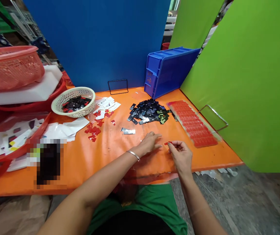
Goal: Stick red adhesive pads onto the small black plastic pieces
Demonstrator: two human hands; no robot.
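Between the thumb and fingers of my right hand (181,156) is a small red piece (167,143), held just above the orange table. My left hand (151,143) reaches in from the left with its fingers apart, nothing visible in them. Beyond it lie a couple of flat silvery-grey pieces (128,131). A heap of dark flat pieces (148,111), some grey or olive, spreads in front of both hands. Off to the left are scattered small red pieces (94,130). A red sheet of rowed pieces (191,122) lies at the right.
A cream basket (89,109) holds dark and red pieces. Red baskets (10,73) and white papers (66,128) crowd the left side. A blue crate (173,73) stands on its side at the back. Blue (101,42) and green (247,81) panels border the orange table (86,169).
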